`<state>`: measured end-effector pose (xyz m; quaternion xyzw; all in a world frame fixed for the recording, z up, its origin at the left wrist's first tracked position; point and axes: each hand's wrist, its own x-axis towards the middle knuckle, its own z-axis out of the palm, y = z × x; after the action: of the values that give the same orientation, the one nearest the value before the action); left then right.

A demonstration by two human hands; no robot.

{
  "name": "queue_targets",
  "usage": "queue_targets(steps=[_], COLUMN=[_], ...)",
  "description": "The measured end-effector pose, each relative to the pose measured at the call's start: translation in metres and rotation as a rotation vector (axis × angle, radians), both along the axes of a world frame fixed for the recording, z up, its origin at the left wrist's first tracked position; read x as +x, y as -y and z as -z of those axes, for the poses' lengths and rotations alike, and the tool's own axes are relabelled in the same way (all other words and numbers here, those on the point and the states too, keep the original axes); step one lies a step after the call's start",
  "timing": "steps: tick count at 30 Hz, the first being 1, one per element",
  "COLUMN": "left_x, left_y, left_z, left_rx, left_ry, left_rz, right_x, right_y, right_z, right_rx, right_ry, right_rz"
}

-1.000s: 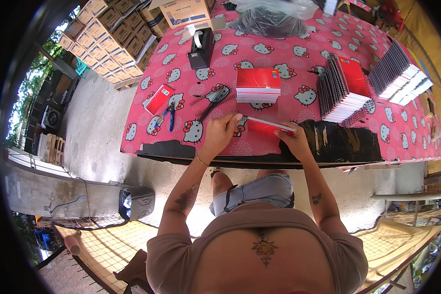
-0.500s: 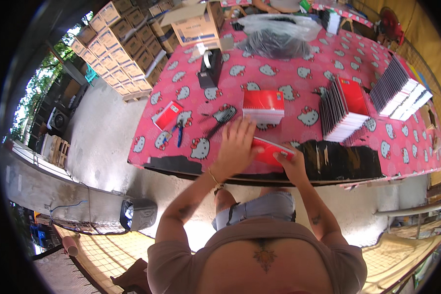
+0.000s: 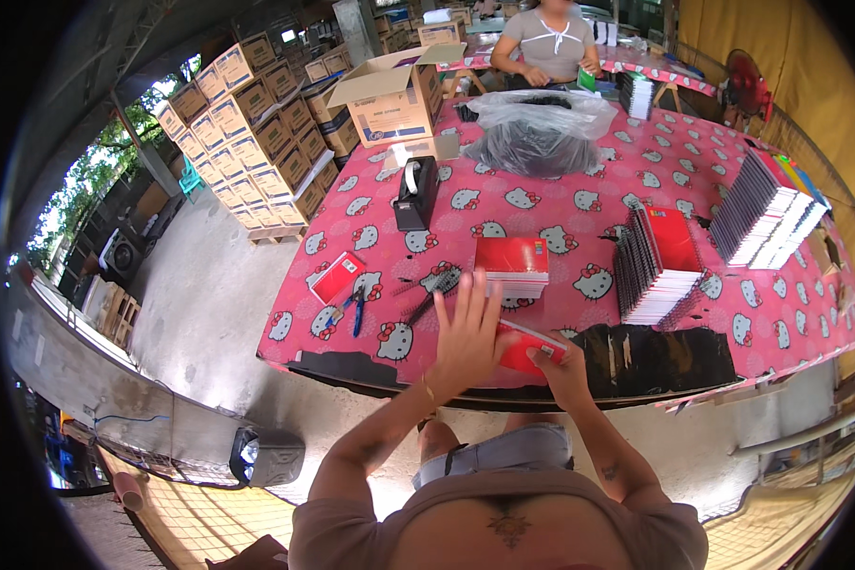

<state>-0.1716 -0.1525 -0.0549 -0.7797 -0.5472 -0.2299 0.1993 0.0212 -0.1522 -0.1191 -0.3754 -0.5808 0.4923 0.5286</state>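
Head view: the left hand (image 3: pixel 467 334) is open, fingers outstretched and slightly spread, beside the left end of a red notebook (image 3: pixel 520 351); contact there is hard to tell. The right hand (image 3: pixel 565 373) grips the notebook's right end, thumb on its cover. The notebook sits between both hands, near the table (image 3: pixel 503 211) edge.

Red notebook (image 3: pixel 521 353); pink cat-print tablecloth (image 3: pixel 627 163); black tape dispenser (image 3: pixel 415 207)
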Motion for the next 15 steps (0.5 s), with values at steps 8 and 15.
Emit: queue_targets(steps=[8,15], left_x=[0.007,0.020], left_y=[0.015,0.014], left_z=[0.021,0.017], left_rx=[-0.089,-0.011], left_ry=[-0.006,-0.017], left_rz=[0.096,0.135], right_x=[-0.004,-0.002], right_y=[0.008,0.008], right_z=[-0.022,-0.032], right_rx=[-0.078,-0.010], right_ry=[-0.090,-0.036], right_rz=[-0.002,-0.001])
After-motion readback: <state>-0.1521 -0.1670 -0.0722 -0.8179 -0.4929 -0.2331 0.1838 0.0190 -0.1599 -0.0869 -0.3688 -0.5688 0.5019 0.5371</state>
